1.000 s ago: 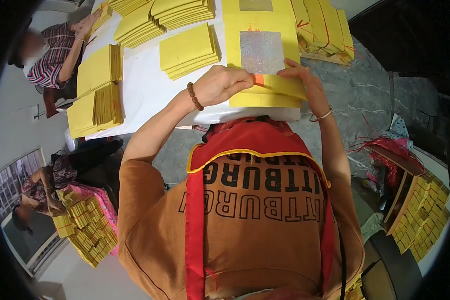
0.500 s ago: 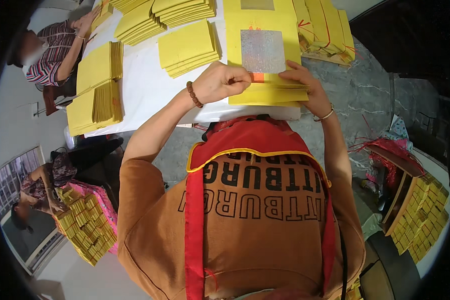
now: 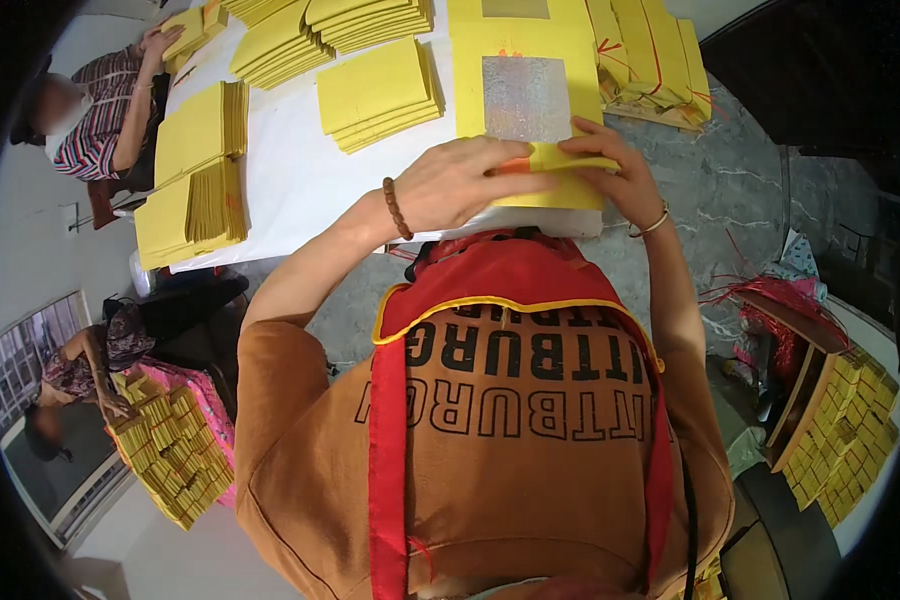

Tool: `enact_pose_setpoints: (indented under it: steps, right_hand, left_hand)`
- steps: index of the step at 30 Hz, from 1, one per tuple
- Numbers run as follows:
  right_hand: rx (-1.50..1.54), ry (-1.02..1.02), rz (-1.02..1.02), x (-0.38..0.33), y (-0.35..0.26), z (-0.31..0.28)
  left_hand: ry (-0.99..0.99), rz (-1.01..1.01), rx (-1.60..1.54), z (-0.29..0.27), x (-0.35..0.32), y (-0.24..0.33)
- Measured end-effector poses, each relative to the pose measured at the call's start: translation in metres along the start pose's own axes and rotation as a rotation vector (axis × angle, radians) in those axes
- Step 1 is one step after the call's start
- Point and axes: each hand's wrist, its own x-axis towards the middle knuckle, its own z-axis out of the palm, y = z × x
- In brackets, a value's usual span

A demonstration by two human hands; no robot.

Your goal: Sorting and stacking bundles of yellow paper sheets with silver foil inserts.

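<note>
Wears a red apron (image 3: 510, 272), close to the near edge of the table (image 3: 295, 175). At the near right corner, works on yellow sheets (image 3: 555, 36), with a flap (image 3: 546, 157) lying across toward their near end, just below a silver patch (image 3: 525, 98). Has just loosened the left hand (image 3: 448, 180) from a tight pinch by the orange mark (image 3: 515, 166) into a wide spread, reaching fingers over the flap and thumb along its near side; cannot tell, for blur, how firmly pressed. Keeps the right hand (image 3: 625, 178) closed on the flap's right end, between thumb and fingers. Judging by that, seems to have passed from pinching one spot to pressing along the fold, with the right end steadied.

Left of the sheets, shows a folded stack (image 3: 378, 92); along the left edge, down to the near left corner, two left stacks (image 3: 190, 125). Beyond the right edge, shows tied bundles (image 3: 657, 55). Toward the far end of the left edge, shows a co-worker's hands (image 3: 163, 42) at yellow pads (image 3: 186, 30).
</note>
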Motion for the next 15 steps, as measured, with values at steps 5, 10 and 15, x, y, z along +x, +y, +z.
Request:
enact_pose_setpoints:
  steps: [5,10,15]
  right_hand:
    - [0.039,0.038,0.085,0.003,-0.004,0.001]
    - [0.042,0.036,0.077,0.004,-0.005,0.000]
    - [0.085,0.036,0.115,0.003,-0.003,0.000]
  left_hand:
    - [-0.078,-0.019,0.036,-0.001,-0.003,0.000]
    - [-0.119,-0.061,0.000,-0.005,-0.001,-0.001]
    - [-0.103,-0.029,-0.162,-0.006,-0.002,-0.012]
